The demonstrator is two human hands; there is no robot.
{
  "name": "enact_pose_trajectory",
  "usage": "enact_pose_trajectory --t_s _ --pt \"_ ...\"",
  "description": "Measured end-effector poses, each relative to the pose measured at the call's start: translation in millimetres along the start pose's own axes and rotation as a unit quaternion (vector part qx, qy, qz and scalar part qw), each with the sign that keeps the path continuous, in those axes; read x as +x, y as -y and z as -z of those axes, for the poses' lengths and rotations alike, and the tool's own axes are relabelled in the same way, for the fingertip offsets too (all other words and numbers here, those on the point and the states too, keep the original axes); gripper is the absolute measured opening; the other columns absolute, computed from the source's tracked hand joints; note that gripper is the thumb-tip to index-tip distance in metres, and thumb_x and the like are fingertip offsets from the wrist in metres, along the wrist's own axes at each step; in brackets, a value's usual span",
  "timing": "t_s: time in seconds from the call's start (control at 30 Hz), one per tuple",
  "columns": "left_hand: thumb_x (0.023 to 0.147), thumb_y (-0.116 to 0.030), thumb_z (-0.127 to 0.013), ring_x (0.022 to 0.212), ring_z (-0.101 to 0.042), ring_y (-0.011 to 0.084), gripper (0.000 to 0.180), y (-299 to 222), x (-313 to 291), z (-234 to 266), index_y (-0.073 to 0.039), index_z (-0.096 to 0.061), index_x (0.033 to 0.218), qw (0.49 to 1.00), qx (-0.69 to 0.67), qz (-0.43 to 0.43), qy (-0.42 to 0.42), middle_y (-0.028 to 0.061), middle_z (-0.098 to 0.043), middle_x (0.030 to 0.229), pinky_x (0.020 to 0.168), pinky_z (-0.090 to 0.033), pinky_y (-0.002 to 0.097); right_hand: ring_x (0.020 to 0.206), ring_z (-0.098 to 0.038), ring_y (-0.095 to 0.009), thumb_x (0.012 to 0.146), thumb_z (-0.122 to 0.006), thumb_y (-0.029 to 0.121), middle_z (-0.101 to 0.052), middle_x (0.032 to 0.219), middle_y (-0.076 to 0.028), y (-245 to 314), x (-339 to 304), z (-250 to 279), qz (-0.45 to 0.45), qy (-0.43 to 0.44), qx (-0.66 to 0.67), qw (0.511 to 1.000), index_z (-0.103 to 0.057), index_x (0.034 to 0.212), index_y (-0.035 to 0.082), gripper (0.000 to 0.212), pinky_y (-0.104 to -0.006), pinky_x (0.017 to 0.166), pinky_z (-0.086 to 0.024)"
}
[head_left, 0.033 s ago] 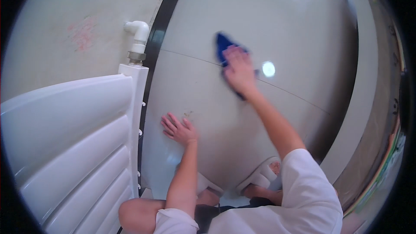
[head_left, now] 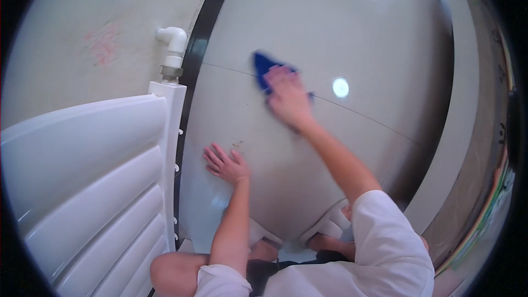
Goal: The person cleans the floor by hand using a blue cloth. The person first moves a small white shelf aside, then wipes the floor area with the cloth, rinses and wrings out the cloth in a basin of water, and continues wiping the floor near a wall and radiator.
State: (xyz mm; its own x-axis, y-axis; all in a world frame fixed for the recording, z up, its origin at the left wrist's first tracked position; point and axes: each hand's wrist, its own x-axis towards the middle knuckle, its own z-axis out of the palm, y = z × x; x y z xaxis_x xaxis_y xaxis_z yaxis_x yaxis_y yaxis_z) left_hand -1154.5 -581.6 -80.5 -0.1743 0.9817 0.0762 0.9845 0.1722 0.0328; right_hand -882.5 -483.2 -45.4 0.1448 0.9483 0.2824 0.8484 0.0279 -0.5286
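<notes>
My right hand presses down on a dark blue cloth that lies on the pale tiled floor. The hand is slightly blurred and covers the middle of the cloth, whose pointed end sticks out beyond the fingers. My left hand rests flat on the floor, nearer to me and to the left, with its fingers apart and nothing in it. Just beyond its fingertips there is a small brownish mark on the tile.
A white panel radiator with a white elbow pipe stands along the left wall. Dark skirting runs beside it. On the right is a pale raised edge. My feet in light slippers are close below my hands.
My right hand and the blue cloth have slid to the left and slightly nearer across the floor. My left hand has stayed in place.
</notes>
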Motion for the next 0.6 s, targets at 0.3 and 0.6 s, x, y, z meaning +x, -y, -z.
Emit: enact_pose_trajectory --t_s 0.3,0.6 --pt "0.104 -0.037 -0.04 0.152 -0.024 0.0364 0.062 11 -6 -17 -0.007 -0.03 0.158 0.991 -0.127 0.005 -0.035 0.0169 -0.028 0.164 0.119 -0.02 0.0575 0.143 -0.042 -0.028 0.084 -0.06 0.021 -0.053 0.148 -0.01 56 -24 -40 0.094 0.067 0.093 0.989 -0.06 0.135 0.007 0.053 -0.0502 0.121 -0.027" --pt "0.1 -0.031 -0.046 0.153 -0.024 0.0323 0.067 56 -49 13 -0.005 -0.026 0.159 0.983 -0.053 0.176 0.022 0.0171 -0.026 0.165 0.12 -0.018 0.0586 0.146 -0.035 -0.032 0.094 -0.055 0.019 -0.046 0.153 -0.013 -198 -110 154 -0.211 -0.09 -0.143 0.963 -0.051 0.145 0.011 0.052 -0.0475 0.121 -0.024"
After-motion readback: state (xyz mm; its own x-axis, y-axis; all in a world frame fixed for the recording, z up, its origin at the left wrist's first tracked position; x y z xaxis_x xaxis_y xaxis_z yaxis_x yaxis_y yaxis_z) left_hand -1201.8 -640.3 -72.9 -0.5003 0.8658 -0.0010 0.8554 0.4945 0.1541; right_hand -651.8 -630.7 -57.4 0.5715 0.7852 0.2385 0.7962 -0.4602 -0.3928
